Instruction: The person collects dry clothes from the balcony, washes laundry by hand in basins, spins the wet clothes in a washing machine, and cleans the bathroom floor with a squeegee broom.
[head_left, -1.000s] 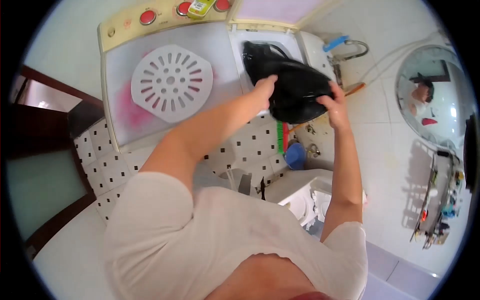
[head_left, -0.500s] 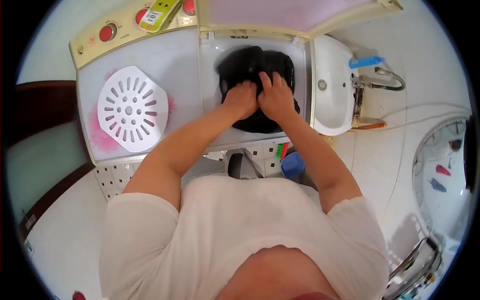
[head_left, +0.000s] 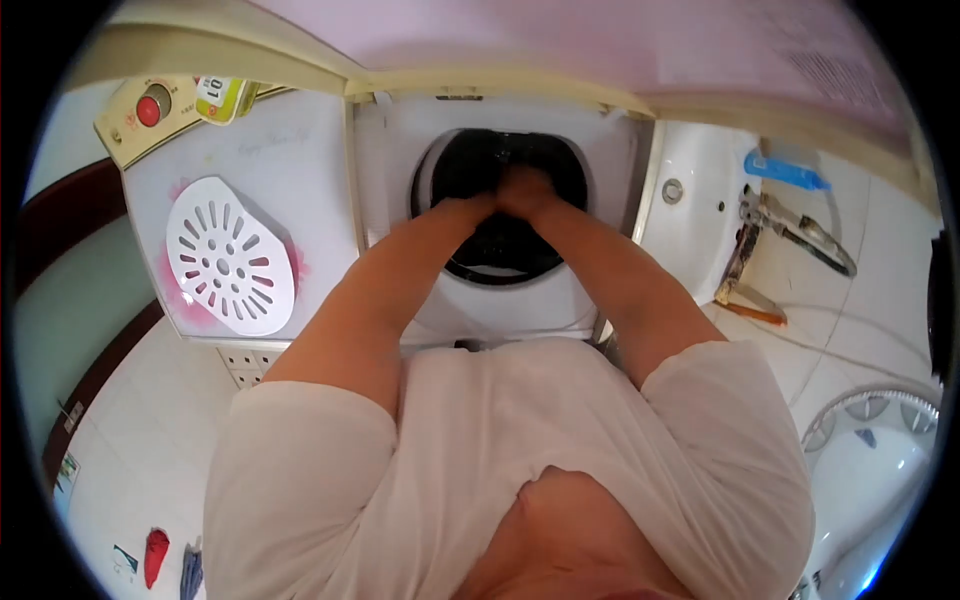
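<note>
Black cloth point(head_left: 505, 245) lies down inside the round spin tub point(head_left: 425, 180) of a twin-tub washing machine, under its raised lid point(head_left: 560, 40). Both of my arms reach into the opening. My left hand point(head_left: 474, 208) presses on the cloth, its fingers hidden in the dark. Beside it, my right hand point(head_left: 524, 192) also rests against the cloth, blurred and dim, so its fingers cannot be made out. To the left, a white slotted plastic disc point(head_left: 210, 280) lies on the washer's flat closed lid point(head_left: 310, 180).
Red-knobbed controls point(head_left: 152, 108) and a yellow-green card-like item point(head_left: 222, 98) sit at the back left. A white sink point(head_left: 690, 220) with a tap point(head_left: 800, 232) and a blue tube point(head_left: 785, 170) adjoins the machine's right side. A wet basin point(head_left: 870, 480) stands lower right.
The black cloth has gone from a bulging heap above the opening down into the tub, my hands going down with it. My view has moved closer to the raised lid.
</note>
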